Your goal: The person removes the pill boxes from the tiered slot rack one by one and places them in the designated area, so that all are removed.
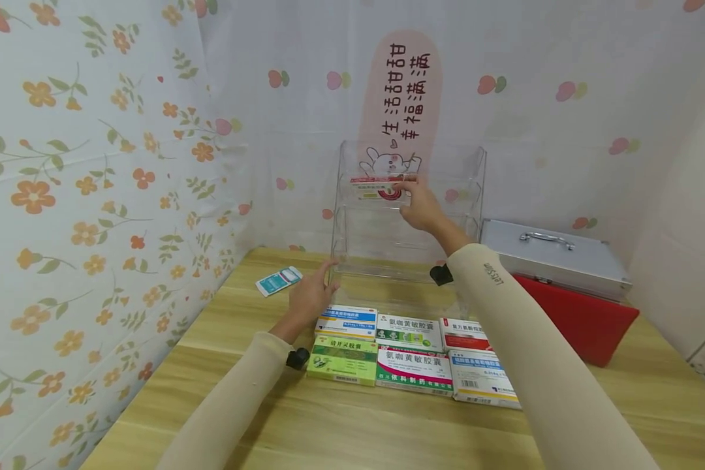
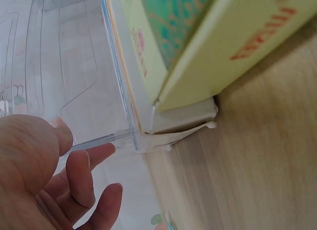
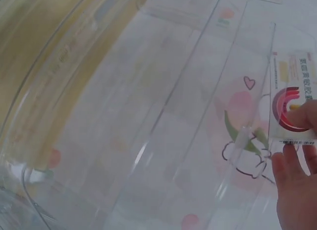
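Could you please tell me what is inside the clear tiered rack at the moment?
The clear rack shows one white-and-red medicine box on its top tier, held by the right hand. The lower tiers look empty through the plastic.

Illumination is bright, soft and even in all three views; no light source is in view. In the head view, the arms cast faint shadows on the wooden table [image 1: 652, 405], and straight edges bow toward the frame borders. The clear acrylic rack [image 1: 408, 222] shows pale reflections along its edges. Both wrist views are soft: the yellow-green box [image 2: 208, 46] and the left hand [image 2: 47, 180] are blurred.
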The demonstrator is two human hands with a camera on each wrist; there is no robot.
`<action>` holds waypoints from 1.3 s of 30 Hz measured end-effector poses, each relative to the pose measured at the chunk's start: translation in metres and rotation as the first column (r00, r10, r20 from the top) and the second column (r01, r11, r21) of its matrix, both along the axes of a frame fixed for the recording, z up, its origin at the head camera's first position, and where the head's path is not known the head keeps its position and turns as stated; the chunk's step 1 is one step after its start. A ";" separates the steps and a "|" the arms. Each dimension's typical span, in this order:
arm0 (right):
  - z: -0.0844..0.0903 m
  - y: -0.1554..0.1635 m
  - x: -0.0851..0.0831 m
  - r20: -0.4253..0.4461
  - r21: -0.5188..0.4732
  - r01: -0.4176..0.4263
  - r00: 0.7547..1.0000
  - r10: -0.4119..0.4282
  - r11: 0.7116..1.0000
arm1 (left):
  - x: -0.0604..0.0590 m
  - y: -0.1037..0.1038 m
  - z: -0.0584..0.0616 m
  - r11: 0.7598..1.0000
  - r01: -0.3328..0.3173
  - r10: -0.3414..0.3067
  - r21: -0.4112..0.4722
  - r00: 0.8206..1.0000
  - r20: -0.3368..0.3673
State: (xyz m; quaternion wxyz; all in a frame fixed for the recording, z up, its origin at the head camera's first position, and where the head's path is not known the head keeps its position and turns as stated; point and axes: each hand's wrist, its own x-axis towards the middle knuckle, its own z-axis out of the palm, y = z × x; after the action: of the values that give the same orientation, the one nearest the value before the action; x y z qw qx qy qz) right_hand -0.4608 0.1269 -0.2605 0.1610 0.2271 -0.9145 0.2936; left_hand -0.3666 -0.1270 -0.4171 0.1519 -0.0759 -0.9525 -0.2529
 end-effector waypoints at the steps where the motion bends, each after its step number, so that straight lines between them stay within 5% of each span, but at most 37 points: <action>1: 0.001 0.001 0.000 -0.026 0.003 0.010 1.000 -0.010 1.000 | 0.000 0.000 0.000 1.000 0.002 -0.002 -0.004 1.000 0.003; 11: 0.016 0.006 0.009 -0.239 -0.078 0.068 0.967 -0.085 0.995 | 0.002 0.002 0.002 1.000 0.008 -0.008 -0.019 1.000 0.012; 17: 0.016 0.012 0.020 -0.288 -0.157 0.038 0.954 -0.083 0.987 | 0.003 0.003 0.000 1.000 0.013 -0.012 -0.011 1.000 0.008; 29: 0.018 0.026 0.038 -0.246 -0.231 -0.021 0.969 -0.037 0.973 | 0.004 0.001 0.002 1.000 -0.010 0.010 -0.025 1.000 -0.019; 39: 0.002 0.049 0.055 -0.182 -0.247 -0.018 0.983 -0.028 0.969 | 0.007 0.002 0.001 1.000 0.018 -0.018 0.009 1.000 -0.011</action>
State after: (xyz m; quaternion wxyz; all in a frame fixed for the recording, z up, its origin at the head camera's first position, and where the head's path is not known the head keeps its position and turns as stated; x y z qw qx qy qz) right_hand -0.4061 0.1755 -0.2585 0.2725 0.2291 -0.8525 0.3827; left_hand -0.3600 -0.1249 -0.4158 0.1552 -0.0853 -0.9497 -0.2581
